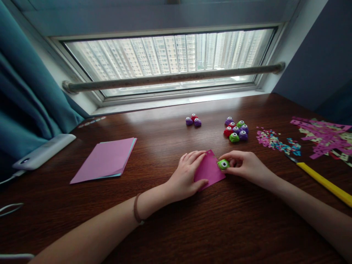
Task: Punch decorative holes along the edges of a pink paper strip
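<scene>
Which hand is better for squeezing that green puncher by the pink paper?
Probably the right hand: it holds the green puncher at the edge of the pink paper, while the left hand rests on that paper.

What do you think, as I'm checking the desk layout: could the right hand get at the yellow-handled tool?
Probably yes: nothing visible blocks the right hand from the yellow-handled tool, though that hand holds a green punch.
</scene>
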The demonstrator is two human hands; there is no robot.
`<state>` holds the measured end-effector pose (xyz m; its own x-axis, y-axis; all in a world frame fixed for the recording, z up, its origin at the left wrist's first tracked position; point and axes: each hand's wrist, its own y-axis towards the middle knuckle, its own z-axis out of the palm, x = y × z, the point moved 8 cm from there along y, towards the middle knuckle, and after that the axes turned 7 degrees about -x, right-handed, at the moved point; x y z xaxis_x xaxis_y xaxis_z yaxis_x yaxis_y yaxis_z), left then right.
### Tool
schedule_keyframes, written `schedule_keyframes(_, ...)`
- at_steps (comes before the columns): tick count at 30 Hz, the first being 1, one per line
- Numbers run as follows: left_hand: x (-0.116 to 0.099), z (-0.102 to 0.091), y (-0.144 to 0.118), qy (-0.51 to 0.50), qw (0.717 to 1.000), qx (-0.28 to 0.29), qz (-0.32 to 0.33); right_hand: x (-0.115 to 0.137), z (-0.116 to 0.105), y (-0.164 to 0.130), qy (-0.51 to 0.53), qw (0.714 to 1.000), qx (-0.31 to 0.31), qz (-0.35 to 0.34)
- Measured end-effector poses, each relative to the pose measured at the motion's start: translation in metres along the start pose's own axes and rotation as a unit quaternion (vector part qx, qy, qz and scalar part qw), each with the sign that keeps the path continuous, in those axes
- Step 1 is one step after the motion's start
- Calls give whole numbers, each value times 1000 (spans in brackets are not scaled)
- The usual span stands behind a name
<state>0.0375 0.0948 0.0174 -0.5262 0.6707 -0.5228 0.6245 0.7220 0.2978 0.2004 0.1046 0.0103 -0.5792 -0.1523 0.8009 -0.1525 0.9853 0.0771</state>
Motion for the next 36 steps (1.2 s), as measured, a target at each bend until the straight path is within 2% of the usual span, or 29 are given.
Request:
schedule_keyframes(8, 0, 3, -1, 18, 1000, 11, -3, 4, 4, -2, -6, 999, -18, -41)
schedule_keyframes(21, 0, 6, -1, 38, 999, 28, -2, 10, 5, -2, -25, 998, -17, -55)
schedule_keyframes(28, 1, 8, -2, 42, 998, 37, -5, 3, 5, -1, 31, 999, 22, -11)
schedule_keyframes(36, 1, 10, -2, 56, 997, 51, -3, -3, 3, 0, 40, 999, 15, 10)
